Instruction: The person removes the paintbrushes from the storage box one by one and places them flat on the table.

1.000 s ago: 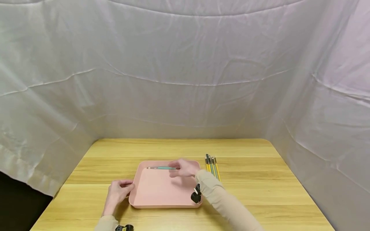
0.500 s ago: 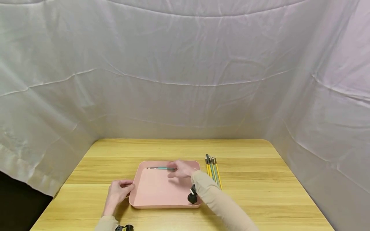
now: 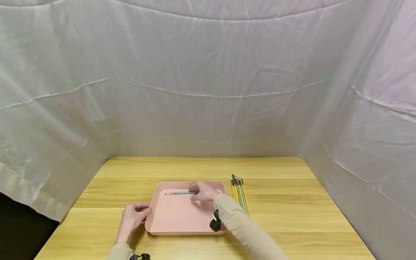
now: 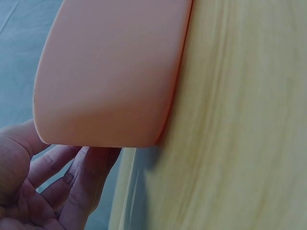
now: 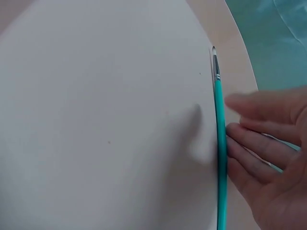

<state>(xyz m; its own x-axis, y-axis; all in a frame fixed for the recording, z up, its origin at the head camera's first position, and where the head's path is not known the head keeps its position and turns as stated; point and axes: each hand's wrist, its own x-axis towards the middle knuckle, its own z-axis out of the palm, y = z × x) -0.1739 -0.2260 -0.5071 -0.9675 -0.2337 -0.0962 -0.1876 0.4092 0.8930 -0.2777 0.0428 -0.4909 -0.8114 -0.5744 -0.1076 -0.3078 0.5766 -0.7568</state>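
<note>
A pink tray (image 3: 180, 218) lies on the table, its left end held by my left hand (image 3: 131, 217). In the left wrist view, the thumb (image 4: 21, 138) reaches the rim while the other fingers (image 4: 88, 179) are at the end wall, tips hidden behind it. Inside the tray, along its far side, lies a teal paintbrush (image 3: 180, 193) with bristles to the left. My right hand (image 3: 205, 191) is over its handle end. The right wrist view shows fairly straight fingers (image 5: 256, 139) touching the side of the paintbrush (image 5: 220, 124), without curling round it.
Several paintbrushes (image 3: 239, 193) with yellow and teal handles lie side by side on the wooden table (image 3: 292, 209), just right of the tray. My right sleeve (image 3: 247, 227) passes over the tray's right wall. Grey cloth (image 3: 208, 119) hangs behind the table and at both sides.
My right hand has shifted slightly left along the paintbrush. The brush has slid a little toward me, away from the tray's far wall. My left hand has stayed at the tray.
</note>
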